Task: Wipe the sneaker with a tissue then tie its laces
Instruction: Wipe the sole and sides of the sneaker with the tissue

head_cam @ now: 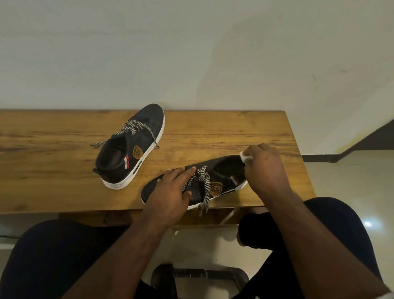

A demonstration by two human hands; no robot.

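No legible text on anything.

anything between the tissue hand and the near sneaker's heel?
Nothing visible. The right hand pinches the tissue right at the heel collar of the near sneaker. The left hand rests on the toe end, clear of the heel. The other sneaker stands apart, farther back on the table.

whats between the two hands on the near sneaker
In the head view, the loose checkered laces and the shoe's opening lie between the left hand and the right hand holding the tissue.
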